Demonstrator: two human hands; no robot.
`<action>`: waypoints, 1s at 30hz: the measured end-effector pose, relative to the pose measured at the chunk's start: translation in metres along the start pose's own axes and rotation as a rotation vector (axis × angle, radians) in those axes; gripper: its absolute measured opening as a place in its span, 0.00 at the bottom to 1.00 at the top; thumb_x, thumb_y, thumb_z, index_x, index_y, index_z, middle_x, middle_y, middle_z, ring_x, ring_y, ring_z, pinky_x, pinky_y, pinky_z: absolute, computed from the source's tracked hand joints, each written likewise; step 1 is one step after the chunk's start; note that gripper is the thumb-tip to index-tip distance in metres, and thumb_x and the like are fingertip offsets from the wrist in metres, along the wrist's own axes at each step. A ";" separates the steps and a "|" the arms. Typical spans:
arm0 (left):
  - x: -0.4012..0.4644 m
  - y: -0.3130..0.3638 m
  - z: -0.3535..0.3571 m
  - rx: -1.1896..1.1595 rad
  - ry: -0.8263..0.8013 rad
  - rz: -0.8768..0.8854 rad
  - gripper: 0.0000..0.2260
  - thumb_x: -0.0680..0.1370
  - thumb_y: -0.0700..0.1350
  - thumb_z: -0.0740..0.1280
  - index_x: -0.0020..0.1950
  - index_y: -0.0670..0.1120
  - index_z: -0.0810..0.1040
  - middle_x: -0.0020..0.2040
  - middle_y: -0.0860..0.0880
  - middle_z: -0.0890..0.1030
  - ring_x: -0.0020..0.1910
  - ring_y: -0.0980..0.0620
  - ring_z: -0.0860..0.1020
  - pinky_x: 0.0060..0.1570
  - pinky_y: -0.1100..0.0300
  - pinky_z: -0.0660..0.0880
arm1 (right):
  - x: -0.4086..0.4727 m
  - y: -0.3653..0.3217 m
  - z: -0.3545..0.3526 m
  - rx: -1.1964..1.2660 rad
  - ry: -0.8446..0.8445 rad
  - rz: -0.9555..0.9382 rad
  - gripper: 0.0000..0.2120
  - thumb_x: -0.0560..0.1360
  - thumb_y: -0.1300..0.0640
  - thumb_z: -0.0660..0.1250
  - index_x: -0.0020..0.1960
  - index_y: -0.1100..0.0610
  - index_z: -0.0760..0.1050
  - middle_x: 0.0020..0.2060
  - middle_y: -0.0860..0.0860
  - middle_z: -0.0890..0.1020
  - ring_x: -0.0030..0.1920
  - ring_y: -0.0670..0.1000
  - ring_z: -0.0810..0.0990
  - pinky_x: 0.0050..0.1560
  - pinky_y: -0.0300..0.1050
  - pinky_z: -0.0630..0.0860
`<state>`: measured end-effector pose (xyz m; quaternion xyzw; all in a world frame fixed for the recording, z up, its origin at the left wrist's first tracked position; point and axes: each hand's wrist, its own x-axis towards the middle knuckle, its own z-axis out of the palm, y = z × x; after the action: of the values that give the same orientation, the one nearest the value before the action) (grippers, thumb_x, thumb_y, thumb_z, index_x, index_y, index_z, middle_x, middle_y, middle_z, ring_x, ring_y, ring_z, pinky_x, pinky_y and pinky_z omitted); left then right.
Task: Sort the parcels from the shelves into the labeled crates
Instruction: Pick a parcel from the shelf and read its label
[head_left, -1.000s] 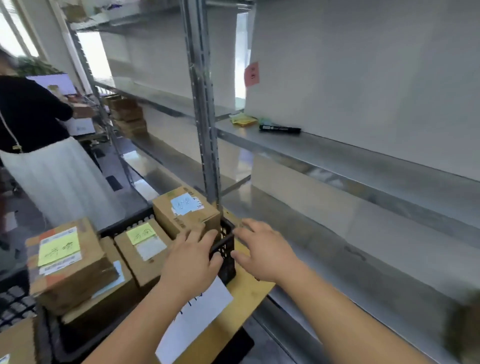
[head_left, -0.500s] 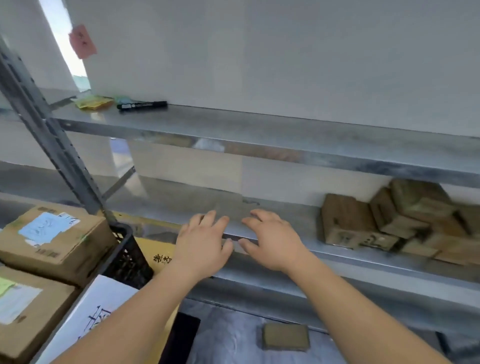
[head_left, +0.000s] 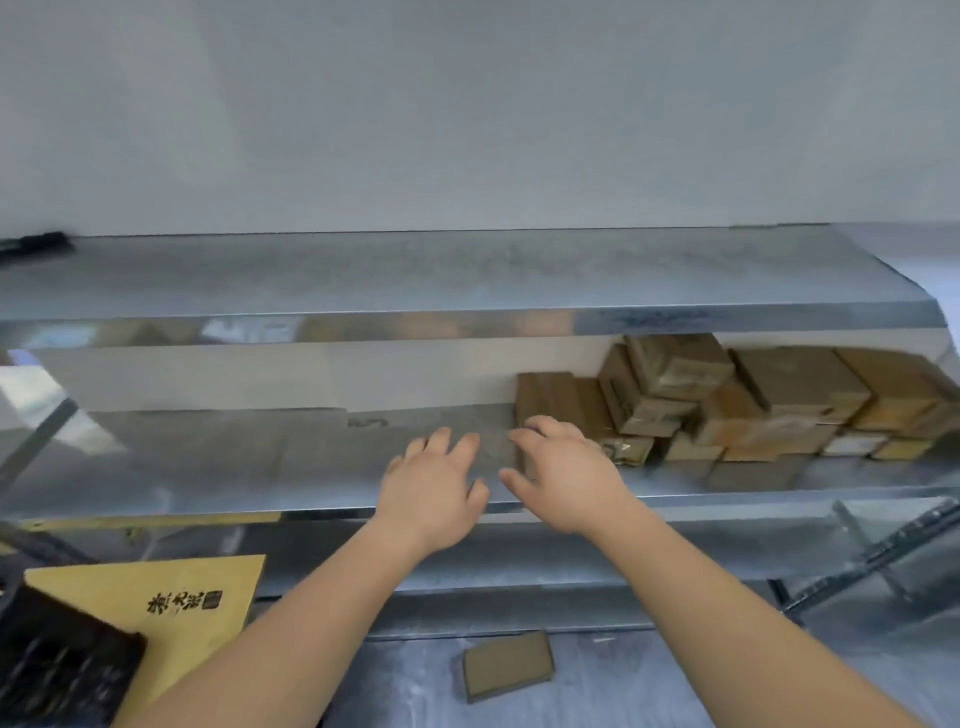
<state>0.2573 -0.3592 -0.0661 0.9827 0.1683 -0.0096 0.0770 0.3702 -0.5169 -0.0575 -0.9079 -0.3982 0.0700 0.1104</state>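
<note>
Reaching over the middle shelf (head_left: 218, 467), both hands are shown palm-down with fingers spread and nothing held: the left hand (head_left: 434, 493) over bare metal, the right hand (head_left: 566, 473) at the near edge of the parcels (head_left: 727, 405), whether touching cannot be told. The parcels are seen piled at the shelf's 3 o'clock end, while one small parcel (head_left: 508, 665) lies on the floor at 6 o'clock and a dark crate (head_left: 57, 670) beside a yellow board (head_left: 171, 597) appears at 8 o'clock.
</note>
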 end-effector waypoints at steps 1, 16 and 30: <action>0.011 0.011 0.004 -0.003 -0.010 0.003 0.26 0.79 0.59 0.56 0.76 0.54 0.60 0.75 0.46 0.67 0.69 0.40 0.68 0.64 0.47 0.70 | 0.004 0.015 -0.001 0.004 -0.008 0.006 0.29 0.80 0.35 0.61 0.76 0.48 0.68 0.74 0.50 0.68 0.73 0.58 0.68 0.69 0.55 0.70; 0.164 0.064 0.084 -0.011 -0.107 0.002 0.24 0.80 0.58 0.59 0.75 0.55 0.63 0.74 0.43 0.66 0.66 0.37 0.72 0.59 0.46 0.75 | 0.109 0.151 0.049 0.148 -0.159 0.057 0.35 0.82 0.36 0.58 0.83 0.52 0.56 0.79 0.56 0.63 0.76 0.59 0.66 0.71 0.52 0.69; 0.178 0.042 0.122 -0.442 -0.236 -0.012 0.33 0.67 0.59 0.66 0.72 0.63 0.64 0.60 0.48 0.74 0.57 0.44 0.73 0.50 0.56 0.76 | 0.121 0.145 0.076 0.266 -0.207 0.061 0.36 0.72 0.41 0.73 0.77 0.47 0.65 0.77 0.54 0.59 0.74 0.58 0.67 0.69 0.49 0.70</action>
<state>0.4401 -0.3580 -0.1880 0.9330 0.1618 -0.0879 0.3091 0.5380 -0.5115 -0.1732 -0.8849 -0.3669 0.2187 0.1859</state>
